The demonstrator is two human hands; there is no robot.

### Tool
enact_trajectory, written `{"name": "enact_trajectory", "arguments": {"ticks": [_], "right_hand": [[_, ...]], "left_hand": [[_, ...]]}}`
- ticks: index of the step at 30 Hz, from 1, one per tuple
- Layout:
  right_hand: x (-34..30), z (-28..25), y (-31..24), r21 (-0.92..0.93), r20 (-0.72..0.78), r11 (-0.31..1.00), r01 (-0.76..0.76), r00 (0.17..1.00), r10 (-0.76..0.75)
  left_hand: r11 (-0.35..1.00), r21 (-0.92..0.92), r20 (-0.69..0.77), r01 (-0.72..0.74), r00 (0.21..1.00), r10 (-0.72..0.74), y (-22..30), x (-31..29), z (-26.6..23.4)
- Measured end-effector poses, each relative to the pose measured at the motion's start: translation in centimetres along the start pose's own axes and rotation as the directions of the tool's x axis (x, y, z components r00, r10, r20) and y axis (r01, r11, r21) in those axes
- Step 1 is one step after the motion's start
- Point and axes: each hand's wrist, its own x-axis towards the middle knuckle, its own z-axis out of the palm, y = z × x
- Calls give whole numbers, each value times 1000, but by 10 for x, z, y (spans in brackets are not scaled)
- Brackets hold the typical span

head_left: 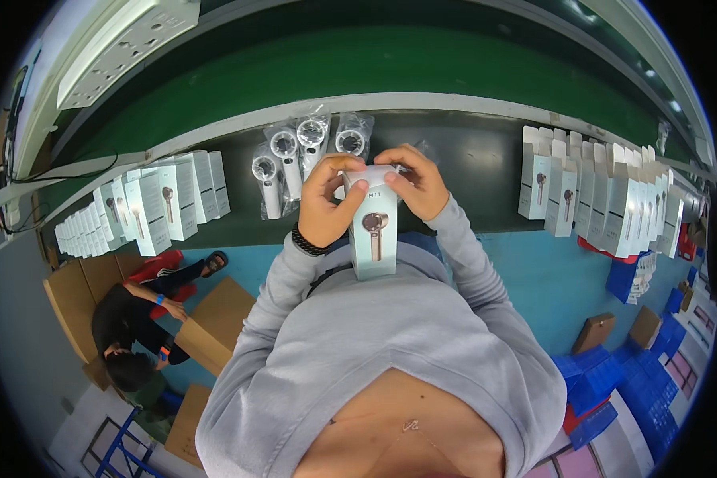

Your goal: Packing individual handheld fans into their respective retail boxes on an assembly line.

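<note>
An upright pale mint carton (pixel 373 239), tall and narrow, stands in front of my chest, with a picture of a round-headed hand-held fan on its face. My left hand (pixel 327 199) grips its upper left side, the thumb pressed on the front near the top. On the other side my right hand (pixel 419 185) holds the top edge, its thumb on the front and its fingers bent over the rim. Both hands meet at the carton's top flap (pixel 372 174), which looks partly folded. Just beyond, several white hand-held fans (pixel 311 131) lie in clear plastic bags on the dark bench.
Rows of similar cartons stand at the left (pixel 167 199) and the right (pixel 613 199) of the bench (pixel 470 151). A white power strip (pixel 127 52) hangs upper left. Below left, a person (pixel 127 327) sits by brown cardboard boxes (pixel 219 319). Blue bins (pixel 637 382) are stacked lower right.
</note>
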Motion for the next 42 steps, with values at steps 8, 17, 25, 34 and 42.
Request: {"name": "enact_trajectory", "arguments": {"ticks": [8,17,25,34,42], "right_hand": [[12,-12,-8,108,130,985,-137,984,122],[9,-19,-2,-23,161,999,-49,986,53],[9,-18,-5,-130,156,991,35,988,-14],[12,-20,-7,-146,143,988,55,989,-34],[17,-30,-18,-98,228,994,-48,971,69]], "left_hand": [[999,43,-20,29,999,-28,13,11,0],[996,-20,98,92,991,-90,7,7,-6],[991,15,120,133,984,-134,7,10,-11],[996,17,59,91,994,-92,2,4,-8],[997,80,43,20,999,-23,-4,3,-6]]}}
